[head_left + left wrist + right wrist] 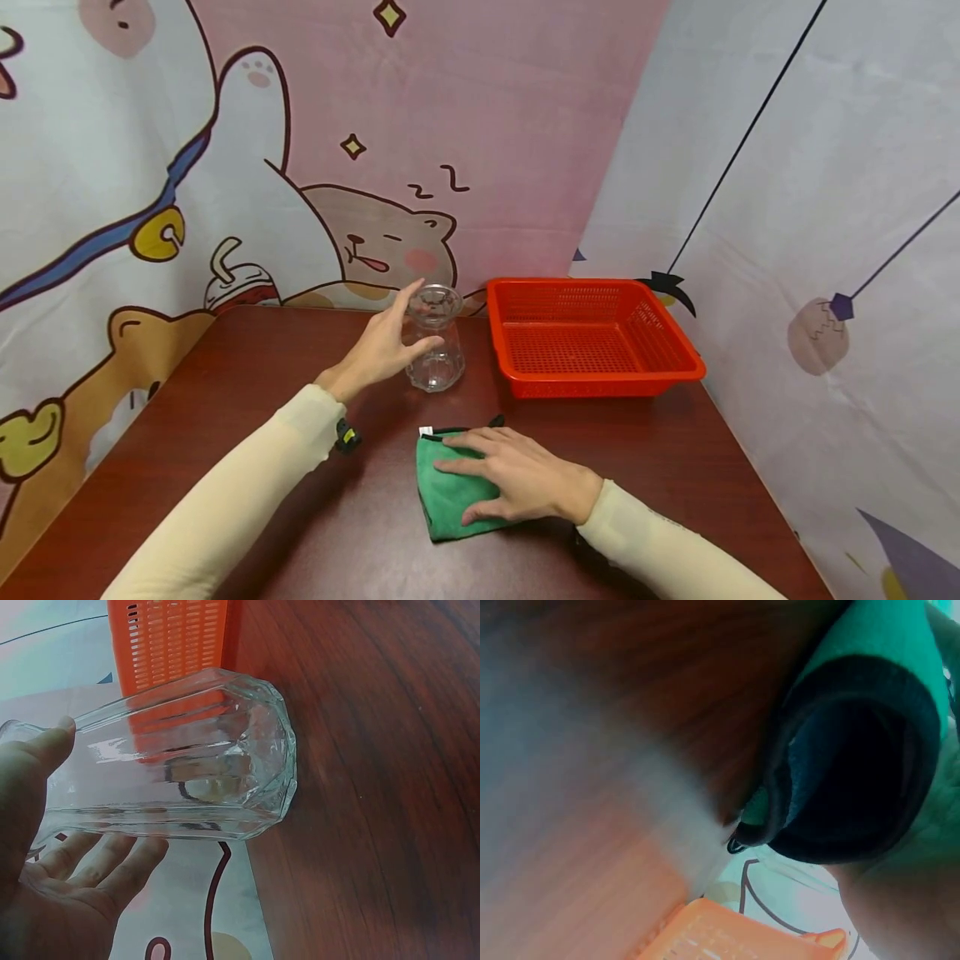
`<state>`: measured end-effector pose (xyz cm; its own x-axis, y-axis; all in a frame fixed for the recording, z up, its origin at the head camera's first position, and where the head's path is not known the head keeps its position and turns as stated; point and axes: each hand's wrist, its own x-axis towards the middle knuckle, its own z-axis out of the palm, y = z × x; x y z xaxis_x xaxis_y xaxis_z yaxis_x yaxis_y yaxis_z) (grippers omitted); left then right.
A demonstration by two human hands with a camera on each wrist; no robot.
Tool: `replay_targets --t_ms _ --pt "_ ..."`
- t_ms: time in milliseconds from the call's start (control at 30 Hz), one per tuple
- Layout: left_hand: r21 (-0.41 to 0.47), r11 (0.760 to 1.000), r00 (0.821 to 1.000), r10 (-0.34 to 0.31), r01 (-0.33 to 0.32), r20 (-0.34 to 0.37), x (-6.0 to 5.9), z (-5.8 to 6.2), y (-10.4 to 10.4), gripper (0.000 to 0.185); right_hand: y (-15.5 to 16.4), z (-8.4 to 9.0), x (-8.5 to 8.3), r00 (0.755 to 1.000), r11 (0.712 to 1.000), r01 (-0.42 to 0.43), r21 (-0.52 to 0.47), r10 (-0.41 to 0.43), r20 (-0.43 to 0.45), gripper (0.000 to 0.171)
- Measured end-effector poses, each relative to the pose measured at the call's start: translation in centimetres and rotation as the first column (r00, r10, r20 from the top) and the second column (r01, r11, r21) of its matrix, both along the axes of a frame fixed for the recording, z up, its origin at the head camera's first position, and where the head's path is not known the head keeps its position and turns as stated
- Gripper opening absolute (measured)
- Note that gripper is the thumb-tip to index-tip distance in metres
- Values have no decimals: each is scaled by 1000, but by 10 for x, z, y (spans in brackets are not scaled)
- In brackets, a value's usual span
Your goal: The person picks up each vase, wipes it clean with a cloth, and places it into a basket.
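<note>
The work looks barely begun: the left hand (382,346) spreads open around the upright glass jar (435,337) on the table (247,367), not yet gripping, while the right hand (517,479) rests flat on the green cloth (446,500), and the red basket (592,337) sits empty

Glass (435,348) stands upright on the table (247,367), toward the back edge. Basket (592,336) sits just to its right, near but apart. In front of the glass lies the cloth (448,492), flat on the table. Left hand (382,346) is at the glass's left side; right hand (517,479) rests on the cloth (covering its right part).
</note>
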<state>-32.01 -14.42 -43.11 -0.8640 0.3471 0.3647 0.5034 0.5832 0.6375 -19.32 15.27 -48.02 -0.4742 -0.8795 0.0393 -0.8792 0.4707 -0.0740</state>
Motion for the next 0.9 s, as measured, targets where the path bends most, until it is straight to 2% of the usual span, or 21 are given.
replay_targets --t_ms 167,533,900 --pt "9 1000 1000 -5 5 0 -1 0 -1 109 -2 -1 -3 1000 1000 3 -15 -3 14 76" --pt "21 1000 1000 -20 20 -2 0 -1 -2 107 -5 -4 -7 999 999 0 -51 -1 -35 64" --pt "20 999 1000 -25 25 -7 -1 0 -5 106 -7 4 -6 999 994 -8 -105 3 -46 51"
